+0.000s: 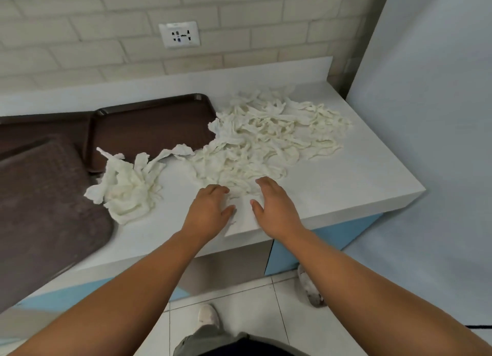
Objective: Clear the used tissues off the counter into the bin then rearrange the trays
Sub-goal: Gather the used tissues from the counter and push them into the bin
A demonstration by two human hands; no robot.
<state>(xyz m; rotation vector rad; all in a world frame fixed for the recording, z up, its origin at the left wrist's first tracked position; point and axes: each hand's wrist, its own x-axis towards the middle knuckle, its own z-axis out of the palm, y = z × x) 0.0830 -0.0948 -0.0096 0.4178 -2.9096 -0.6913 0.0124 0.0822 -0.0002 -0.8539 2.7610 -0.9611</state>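
Head camera: left hand [210, 209] and right hand [278, 209] rest at the near edge of the surface [359, 185], fingers loosely spread, gripping nothing, bracketing the tissues [266, 134], probably to rake them together.

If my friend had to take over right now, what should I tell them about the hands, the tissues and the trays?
Left hand and right hand: both open, resting at the near edge of the big tissue pile, gripping nothing yet.
A smaller tissue clump lies left of it, beside the trays, which sit at the left end of the counter.
Done: nothing visible.
Left: bin all tissues, though no bin is in view, then rearrange the trays.
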